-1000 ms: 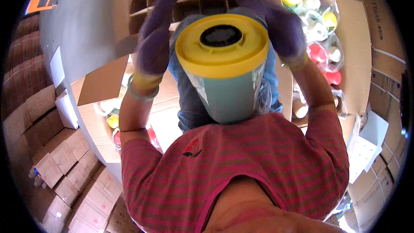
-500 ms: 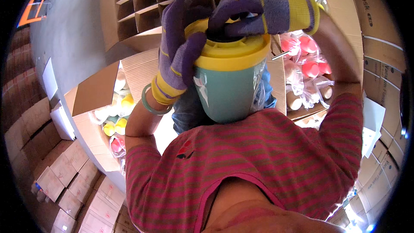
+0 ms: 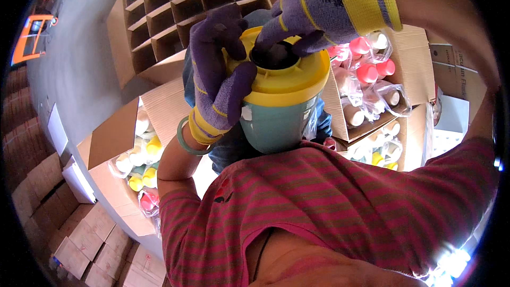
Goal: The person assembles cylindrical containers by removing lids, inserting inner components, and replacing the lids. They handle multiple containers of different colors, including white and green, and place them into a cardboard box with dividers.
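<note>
Far left, flat stacks of small brown cartons (image 3: pixel 79 244) lie on the floor, and an open cardboard box (image 3: pixel 114 138) beside them holds bagged bottles with yellow and pink caps (image 3: pixel 143 175). Above it stands a divider carton (image 3: pixel 180 10), most cells bare, a few at the top showing round lids. Our left hand (image 3: pixel 220 82), in a purple glove with a yellow cuff and a green bangle (image 3: pixel 188 138) on the wrist, is curled shut around the rim of the yellow lid (image 3: pixel 287 77), thumb on top. The lid sits on a teal cup (image 3: pixel 276 125) held close to the chest, over the red striped shirt (image 3: pixel 345 202). Our right hand (image 3: pixel 329 2) comes down from above, fingers bunched and pressed into the dark round opening in the middle of the lid; how far they go in we cannot tell. As we judge it, the step goes best with the left grip holding lid and cup steady and level while the right works squarely in the opening, not prying at an angle. Right of the cup, another open box (image 3: pixel 409 64) holds bagged pink-capped bottles (image 3: pixel 366 69).
</note>
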A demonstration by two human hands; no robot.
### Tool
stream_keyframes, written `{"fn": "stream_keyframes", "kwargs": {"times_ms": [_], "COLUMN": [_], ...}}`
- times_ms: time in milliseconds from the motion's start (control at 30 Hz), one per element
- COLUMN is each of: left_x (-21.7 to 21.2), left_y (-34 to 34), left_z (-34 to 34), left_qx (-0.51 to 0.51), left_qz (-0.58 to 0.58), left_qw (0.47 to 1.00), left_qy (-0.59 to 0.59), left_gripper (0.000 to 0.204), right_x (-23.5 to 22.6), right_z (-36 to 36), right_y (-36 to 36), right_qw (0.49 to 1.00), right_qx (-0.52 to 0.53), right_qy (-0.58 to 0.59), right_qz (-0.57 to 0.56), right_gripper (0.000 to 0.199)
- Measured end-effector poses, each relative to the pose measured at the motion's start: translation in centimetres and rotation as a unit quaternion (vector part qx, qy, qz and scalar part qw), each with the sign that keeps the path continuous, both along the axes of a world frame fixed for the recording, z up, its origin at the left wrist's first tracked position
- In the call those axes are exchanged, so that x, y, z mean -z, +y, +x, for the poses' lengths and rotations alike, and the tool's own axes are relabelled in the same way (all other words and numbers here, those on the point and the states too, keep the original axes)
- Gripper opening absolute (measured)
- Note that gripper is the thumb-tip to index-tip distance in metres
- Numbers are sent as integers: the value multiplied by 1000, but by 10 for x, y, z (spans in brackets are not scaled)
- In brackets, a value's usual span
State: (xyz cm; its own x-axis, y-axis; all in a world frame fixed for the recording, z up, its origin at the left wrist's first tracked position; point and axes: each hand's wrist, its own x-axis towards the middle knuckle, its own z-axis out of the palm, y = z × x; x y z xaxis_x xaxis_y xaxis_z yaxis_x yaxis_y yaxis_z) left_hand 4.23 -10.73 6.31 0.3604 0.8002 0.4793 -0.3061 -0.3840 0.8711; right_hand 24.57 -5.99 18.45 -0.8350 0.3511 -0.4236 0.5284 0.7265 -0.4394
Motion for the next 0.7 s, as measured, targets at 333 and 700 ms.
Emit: {"fn": "stream_keyframes", "kwargs": {"times_ms": [333,700], "left_x": [-20,-40], "left_y": [-26,-55], "left_z": [-9,26], "left_qx": [29,-42], "left_qz": [99,146], "left_qw": [993,976], "left_qy": [59,159], "left_gripper": [66,70], "right_x": [-42,-18], "right_z": [-24,-11], "right_y": [-41,-71], "right_qw": [977,923], "right_qx": [-7,280], "right_qy": [-208,-249], "right_qz": [38,-87], "right_gripper": [37,33]}}
